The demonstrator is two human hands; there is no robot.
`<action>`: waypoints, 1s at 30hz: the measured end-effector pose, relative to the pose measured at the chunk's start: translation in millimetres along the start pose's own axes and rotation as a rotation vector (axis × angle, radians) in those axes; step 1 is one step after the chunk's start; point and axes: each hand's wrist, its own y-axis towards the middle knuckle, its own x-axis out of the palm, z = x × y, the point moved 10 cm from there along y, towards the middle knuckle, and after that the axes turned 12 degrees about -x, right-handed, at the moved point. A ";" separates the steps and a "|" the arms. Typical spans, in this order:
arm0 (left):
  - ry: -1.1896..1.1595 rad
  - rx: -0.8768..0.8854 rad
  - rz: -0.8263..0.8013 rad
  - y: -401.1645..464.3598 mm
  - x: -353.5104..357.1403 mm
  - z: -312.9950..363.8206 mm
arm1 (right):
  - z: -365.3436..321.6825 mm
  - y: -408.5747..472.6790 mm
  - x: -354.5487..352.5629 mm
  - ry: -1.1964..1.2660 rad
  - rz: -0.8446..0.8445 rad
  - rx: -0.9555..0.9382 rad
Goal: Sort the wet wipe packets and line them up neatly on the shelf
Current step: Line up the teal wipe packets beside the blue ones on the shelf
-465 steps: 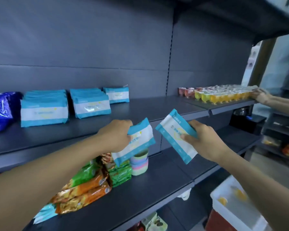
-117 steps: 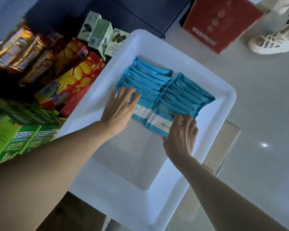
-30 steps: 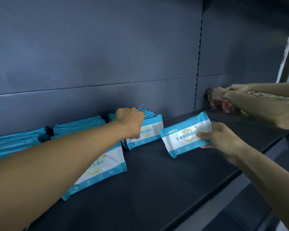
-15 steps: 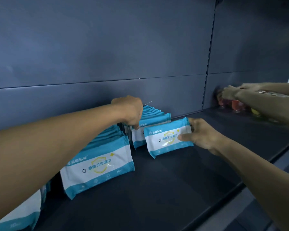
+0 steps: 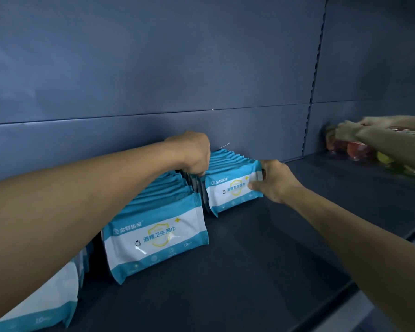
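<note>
Blue packet (image 5: 234, 194) now meets our rear row (image 5: 228, 158); right hand (image 5: 273, 180) pinches it; left hand (image 5: 194, 152) grips the row's tops; aligning remains.

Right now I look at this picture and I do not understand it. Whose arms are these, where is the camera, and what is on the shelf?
There is no machine here. A person wears one camera on the head, so you see that person's own two arms reaching forward.

On the dark shelf stand rows of blue and white wet wipe packets, upright, one behind another. The right hand pinches the front packet of the right row by its right edge, at the front of that row. The left hand is curled over the tops of the packets at the gap between two rows; what it grips is hidden. The middle row stands alone.

At the far right, another person's hands handle coloured jelly cups.
</note>
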 end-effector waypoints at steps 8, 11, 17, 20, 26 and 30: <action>0.003 0.037 -0.027 -6.8 -5.3 6.0 | 6.2 -5.6 1.5 -0.009 0.012 0.022; 0.002 0.038 -0.068 -8.5 -1.2 7.7 | 6.4 -5.6 1.5 -0.009 0.023 0.021; 0.051 0.032 -0.010 -10.4 4.1 13.1 | 6.5 -7.4 1.2 -0.014 0.038 0.020; 0.092 0.011 0.043 -10.5 3.2 12.7 | 9.9 -11.2 -0.4 -0.015 0.043 0.028; 0.109 0.004 0.164 -28.7 -15.8 14.1 | -2.8 -43.3 -38.6 -0.131 0.148 -0.065; 0.012 0.059 0.212 -63.6 -28.7 33.8 | -21.1 -90.4 -67.7 -0.195 0.143 -0.173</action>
